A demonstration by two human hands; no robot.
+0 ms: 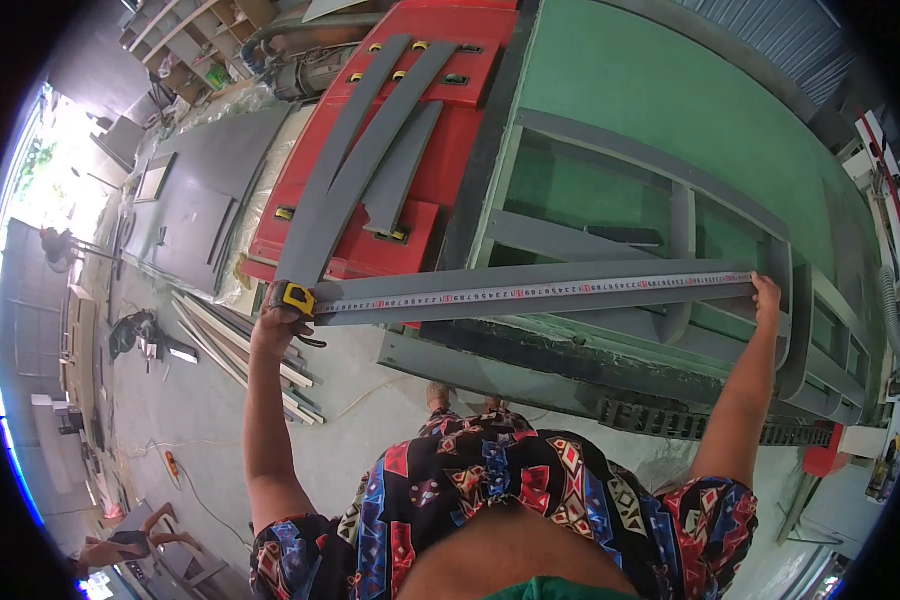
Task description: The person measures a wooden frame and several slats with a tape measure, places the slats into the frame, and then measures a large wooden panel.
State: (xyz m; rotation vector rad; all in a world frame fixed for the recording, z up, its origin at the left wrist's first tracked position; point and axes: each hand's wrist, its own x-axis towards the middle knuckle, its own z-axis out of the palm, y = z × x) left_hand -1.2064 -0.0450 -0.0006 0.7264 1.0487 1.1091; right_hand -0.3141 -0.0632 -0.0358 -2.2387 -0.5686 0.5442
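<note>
A yellow and black tape measure (298,298) is gripped in my left hand (276,325), its black strap hanging below. From it the blade (550,291) runs out to the right, lying along a long grey board (570,272). At the board's far right end, my right hand (766,298) is closed at the tip of the blade and the board's edge. Part of the board's left end is hidden behind the tape case. The board lies across the green table's front corner, above a grey ladder-like frame (685,225).
Grey strips (385,130) lie on a red machine bed (432,225) with several small fittings. The green table (660,60) stands right of it. Large grey sheets (195,195) lie at left, with narrow strips (235,345) on the floor. Another person (135,540) is at lower left.
</note>
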